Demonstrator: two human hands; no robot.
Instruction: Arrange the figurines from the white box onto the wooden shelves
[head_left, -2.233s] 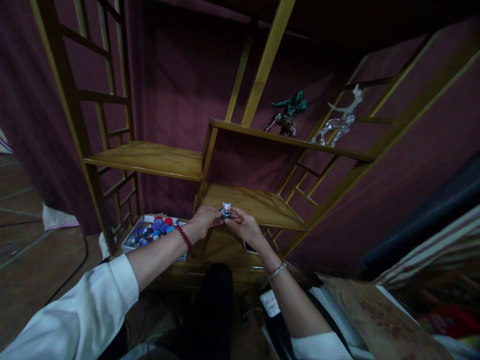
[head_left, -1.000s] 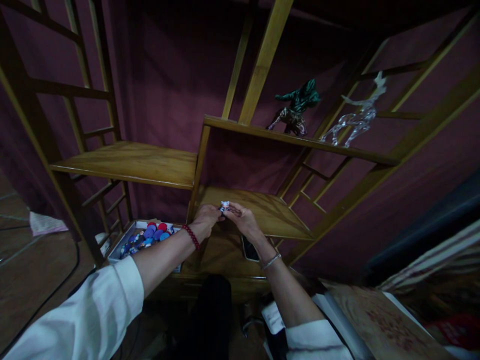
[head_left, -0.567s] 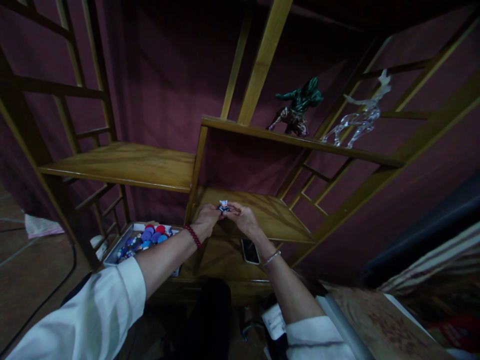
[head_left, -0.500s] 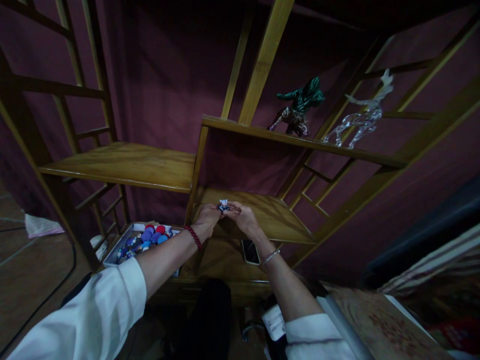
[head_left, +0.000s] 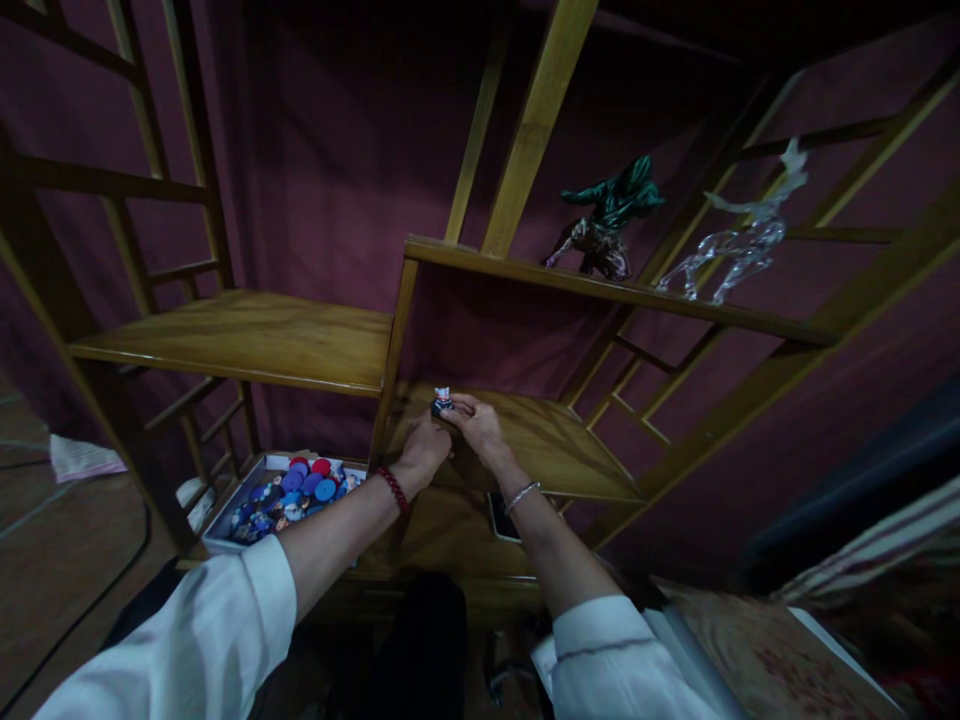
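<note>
In the head view, a small figurine point(head_left: 442, 399) with a whitish, eared head and a dark base is upright over the lower right shelf. My right hand point(head_left: 478, 424) pinches it from the right, between thumb and fingers. Just below and to the left, my left hand point(head_left: 425, 448) is closed, its fingers curled inward. What those fingers hold, if anything, is hidden. The left hand is close under the figurine's base; I cannot tell whether they touch.
A box point(head_left: 217, 530) of blue, purple and red round pieces and small figures sits lower left. On the upper shelf stand a green-hooded figure point(head_left: 611, 215) and a clear deer figurine point(head_left: 739, 240). A phone point(head_left: 501, 517) lies under my right wrist. A wooden post point(head_left: 395, 325) divides the shelves.
My left hand has come away from the figurine's side, dropping slightly lower with its fingers curled. The right hand keeps the figurine, now a little higher and further left.
</note>
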